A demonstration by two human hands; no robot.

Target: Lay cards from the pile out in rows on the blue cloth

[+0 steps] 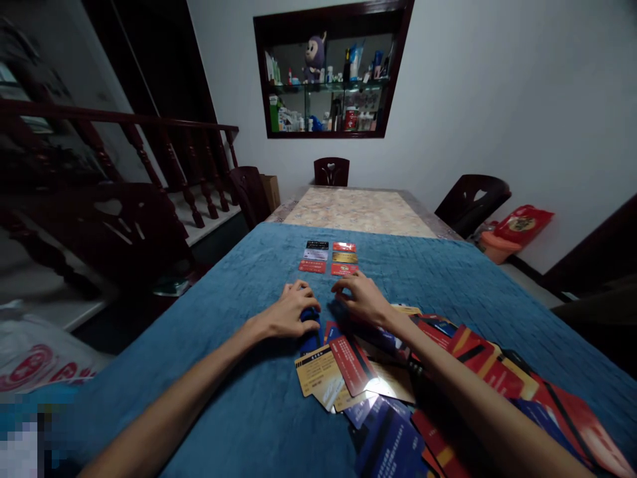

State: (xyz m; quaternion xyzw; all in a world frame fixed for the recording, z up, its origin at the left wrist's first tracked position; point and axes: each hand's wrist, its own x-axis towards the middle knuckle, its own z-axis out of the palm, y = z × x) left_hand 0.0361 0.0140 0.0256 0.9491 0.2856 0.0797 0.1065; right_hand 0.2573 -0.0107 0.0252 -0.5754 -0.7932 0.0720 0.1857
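Observation:
My left hand is bent over a dark blue card, its thumb and fingers at the card's edges. My right hand hovers just right of it, fingers loosely curled and apart, with nothing visible between them. Beyond both hands lie two short columns of cards. The left column has a black card, a silver card and a red card. On the right, a gold card lies between two red ones. Below my hands, a loose heap includes a yellow card and a red-backed card.
A blue cloth covers the near part of the table. More overlapping cards spread beneath and right of my right forearm. Chairs stand around the table. A wooden railing runs along the left.

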